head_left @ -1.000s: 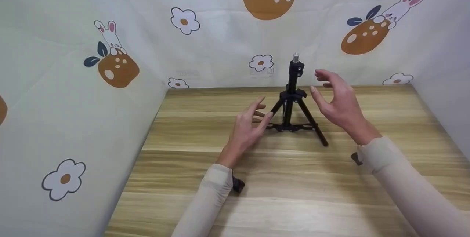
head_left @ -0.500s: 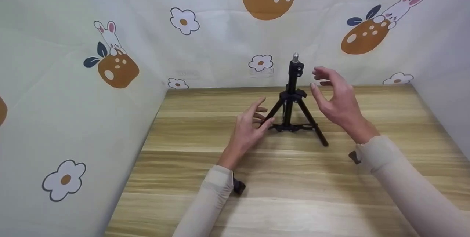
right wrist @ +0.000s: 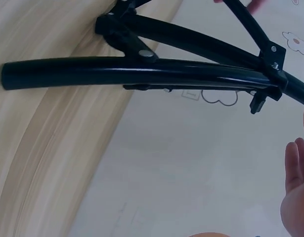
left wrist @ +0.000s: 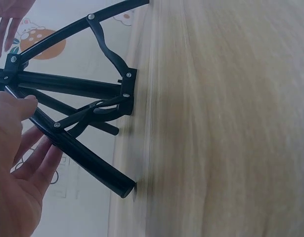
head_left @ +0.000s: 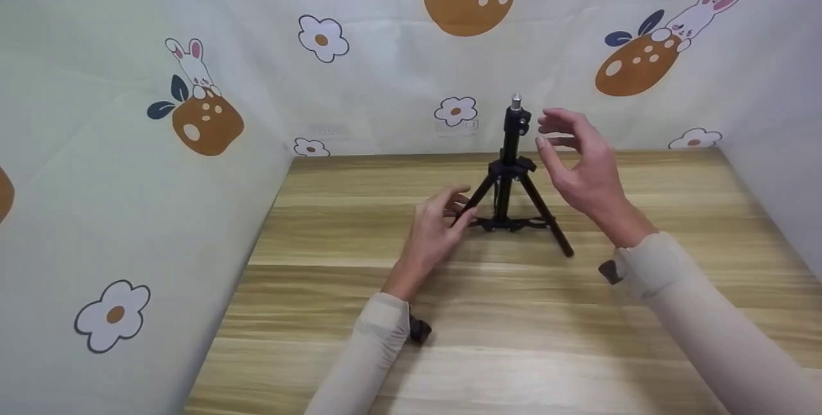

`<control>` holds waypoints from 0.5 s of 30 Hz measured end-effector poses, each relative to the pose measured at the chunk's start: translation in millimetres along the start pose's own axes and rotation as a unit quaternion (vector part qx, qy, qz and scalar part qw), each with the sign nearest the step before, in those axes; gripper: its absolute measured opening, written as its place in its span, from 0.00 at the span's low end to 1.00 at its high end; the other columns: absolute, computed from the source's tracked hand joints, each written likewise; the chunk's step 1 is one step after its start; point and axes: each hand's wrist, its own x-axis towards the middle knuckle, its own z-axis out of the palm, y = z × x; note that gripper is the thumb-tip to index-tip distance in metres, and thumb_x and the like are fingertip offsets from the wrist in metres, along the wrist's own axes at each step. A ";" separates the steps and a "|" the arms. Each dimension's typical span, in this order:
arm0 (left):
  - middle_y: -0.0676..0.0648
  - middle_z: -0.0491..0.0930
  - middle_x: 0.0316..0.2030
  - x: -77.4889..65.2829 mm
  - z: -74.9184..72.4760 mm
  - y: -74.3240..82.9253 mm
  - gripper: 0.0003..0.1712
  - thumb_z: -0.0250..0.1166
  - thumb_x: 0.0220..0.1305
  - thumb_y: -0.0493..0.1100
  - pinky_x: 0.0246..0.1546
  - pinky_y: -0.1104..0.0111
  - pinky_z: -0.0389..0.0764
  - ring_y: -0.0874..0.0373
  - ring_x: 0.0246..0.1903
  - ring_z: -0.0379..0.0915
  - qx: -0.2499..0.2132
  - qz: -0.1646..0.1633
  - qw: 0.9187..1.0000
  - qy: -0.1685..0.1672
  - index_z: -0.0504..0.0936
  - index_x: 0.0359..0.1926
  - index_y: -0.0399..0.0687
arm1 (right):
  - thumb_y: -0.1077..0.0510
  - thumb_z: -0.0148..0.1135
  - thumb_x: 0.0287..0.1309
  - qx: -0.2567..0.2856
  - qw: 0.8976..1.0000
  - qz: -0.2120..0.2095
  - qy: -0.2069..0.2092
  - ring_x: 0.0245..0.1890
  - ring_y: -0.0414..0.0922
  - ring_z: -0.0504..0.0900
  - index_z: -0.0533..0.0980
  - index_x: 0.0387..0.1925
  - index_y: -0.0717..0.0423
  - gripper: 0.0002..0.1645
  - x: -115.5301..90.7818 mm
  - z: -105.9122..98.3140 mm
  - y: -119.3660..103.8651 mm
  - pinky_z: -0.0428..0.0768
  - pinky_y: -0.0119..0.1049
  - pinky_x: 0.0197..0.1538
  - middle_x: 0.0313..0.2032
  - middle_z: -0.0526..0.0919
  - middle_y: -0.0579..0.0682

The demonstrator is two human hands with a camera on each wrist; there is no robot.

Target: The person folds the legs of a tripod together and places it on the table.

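Note:
A small black tripod stand with a silver stud on top stands upright on its spread legs towards the back of the table. My left hand holds its left leg. In the left wrist view the thumb lies on the near side of that leg, with the other fingers passing behind it. My right hand hovers beside the upper column, fingers loosely bent and nothing between them. The right wrist view shows this hand apart from the column.
The wood-grain table meets a pale cloth backdrop printed with bunnies, oranges and flowers at the back and both sides. A dark wrist device hangs below the left sleeve, another dark device by the right one.
My left index finger has bent in around the tripod's left leg. The right hand has moved slightly left and up, nearer the column. The tripod stays where it was.

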 end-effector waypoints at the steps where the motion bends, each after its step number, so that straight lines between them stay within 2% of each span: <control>1: 0.45 0.92 0.45 -0.3 0.3 0.1 0.18 0.74 0.72 0.38 0.50 0.71 0.92 0.58 0.43 0.91 0.004 0.001 1.000 0.001 0.84 0.60 0.42 | 0.61 0.68 0.74 0.003 1.000 -0.001 -0.002 0.58 0.46 0.87 0.78 0.68 0.54 0.25 0.8 0.5 -0.8 0.88 0.30 0.61 0.58 0.88 0.49; 5: 0.47 0.92 0.45 -1.8 1.1 0.5 0.12 0.74 0.71 0.38 0.52 0.73 0.91 0.60 0.44 0.90 0.019 0.004 1.000 0.004 0.87 0.53 0.43 | 0.62 0.69 0.73 0.015 1.000 -0.001 -0.002 0.57 0.47 0.88 0.78 0.68 0.55 0.25 4.1 3.3 -5.2 0.88 0.29 0.60 0.57 0.88 0.50; 9: 0.48 0.92 0.45 -2.4 2.0 1.0 0.12 0.75 0.70 0.36 0.52 0.74 0.90 0.60 0.44 0.90 0.024 0.001 1.000 0.008 0.87 0.53 0.43 | 0.63 0.68 0.72 0.029 1.000 -0.006 -0.004 0.56 0.49 0.88 0.78 0.67 0.58 0.24 7.2 4.4 -9.4 0.89 0.29 0.60 0.57 0.88 0.52; 15: 0.48 0.92 0.45 -3.2 2.6 0.8 0.12 0.74 0.71 0.37 0.53 0.74 0.90 0.61 0.44 0.90 0.028 -0.002 1.000 0.014 0.87 0.53 0.44 | 0.65 0.68 0.72 0.069 0.998 0.005 0.002 0.57 0.45 0.89 0.79 0.66 0.58 0.23 11.6 9.3 -16.3 0.89 0.33 0.61 0.58 0.88 0.53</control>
